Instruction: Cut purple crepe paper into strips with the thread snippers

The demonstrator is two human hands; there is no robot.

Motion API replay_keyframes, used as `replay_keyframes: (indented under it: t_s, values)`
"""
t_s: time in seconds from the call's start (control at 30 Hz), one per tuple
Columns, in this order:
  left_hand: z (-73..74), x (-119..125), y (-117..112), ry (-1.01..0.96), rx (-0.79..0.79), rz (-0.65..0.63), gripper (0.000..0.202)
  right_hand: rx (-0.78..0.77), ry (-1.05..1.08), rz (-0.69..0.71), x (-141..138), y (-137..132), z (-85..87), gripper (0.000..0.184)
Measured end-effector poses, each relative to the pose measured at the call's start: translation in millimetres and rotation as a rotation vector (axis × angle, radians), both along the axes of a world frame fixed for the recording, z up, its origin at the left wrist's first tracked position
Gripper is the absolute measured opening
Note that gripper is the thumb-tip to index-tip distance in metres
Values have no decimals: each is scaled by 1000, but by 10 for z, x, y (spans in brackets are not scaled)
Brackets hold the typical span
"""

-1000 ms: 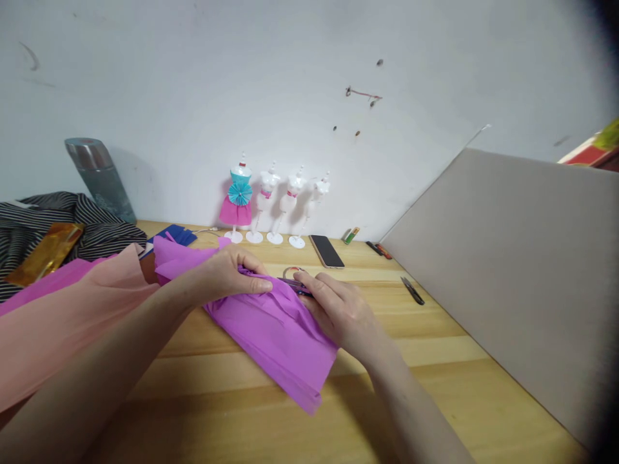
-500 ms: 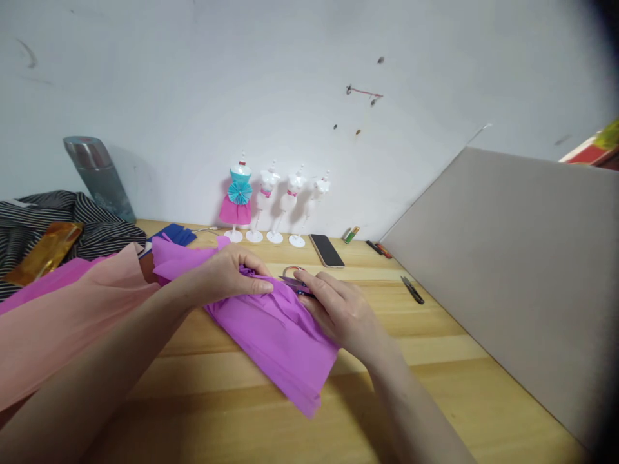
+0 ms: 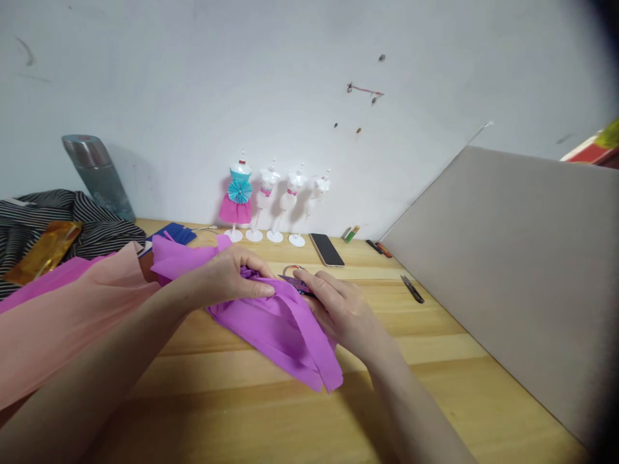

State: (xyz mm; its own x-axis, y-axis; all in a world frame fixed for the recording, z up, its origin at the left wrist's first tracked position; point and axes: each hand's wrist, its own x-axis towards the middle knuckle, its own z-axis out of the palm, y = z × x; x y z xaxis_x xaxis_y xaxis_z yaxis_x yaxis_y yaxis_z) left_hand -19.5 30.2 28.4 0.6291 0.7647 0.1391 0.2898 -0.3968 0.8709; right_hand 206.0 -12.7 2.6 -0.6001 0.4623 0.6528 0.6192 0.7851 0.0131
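Two hands: both on purple paper [image 3: 285, 335]
left hand [image 3: 227, 278]: fingers pinching its fold tight
right hand [image 3: 341, 310]: fingers gripping scissors [image 3: 291, 279], right beside left fingertips

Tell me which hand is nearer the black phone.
Right. The right hand, holding scissors, lies just in front of the phone; the left hand grips purple paper farther left.

The purple tissue paper [image 3: 285, 328] now bunches narrower, its near end lifted off the table and swung right. A fold rises over the right hand [image 3: 338, 309], while the left hand [image 3: 227, 277] edges slightly right.
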Motion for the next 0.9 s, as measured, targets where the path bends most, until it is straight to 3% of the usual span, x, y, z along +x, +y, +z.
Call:
replay_keyframes:
  t_s: [0.67, 0.9]
  values:
    - [-69, -26, 26, 13, 34, -72, 14, -163, -1, 68, 66, 14, -41, 32]
    - [-53, -26, 15, 20, 64, -91, 14, -144, -5, 78, 69, 8, -49, 32]
